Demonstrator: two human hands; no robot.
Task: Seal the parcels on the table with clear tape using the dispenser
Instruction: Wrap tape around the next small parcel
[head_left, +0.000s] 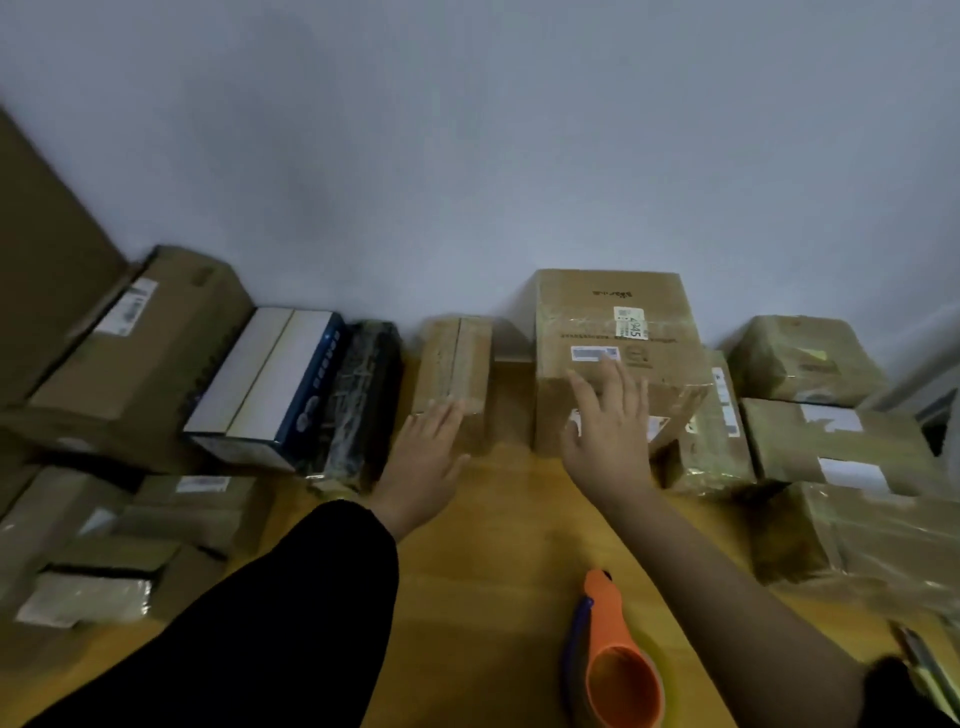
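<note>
Left hand (426, 457), fingers straight, is touching the small box (454, 364); right hand (608, 431), fingers spread, is resting against the tall box (613, 312). Dispenser (615, 670) is lying untouched on the surface (498, 545). Cardboard is appearing stiff, probably light: gripping opposite walls should suit.

the yellowish wooden table (498, 530) carries parcels along the wall: a large brown cardboard carton (140, 353) at the left, then a white and blue box (270, 384), a black film-wrapped parcel (363, 400), a narrow brown cardboard box (452, 374) and a tall brown cardboard box (613, 322). tape-wrapped brown parcels (831, 447) crowd the right side. an orange plastic tape dispenser (618, 670) lies near the front edge.
</note>
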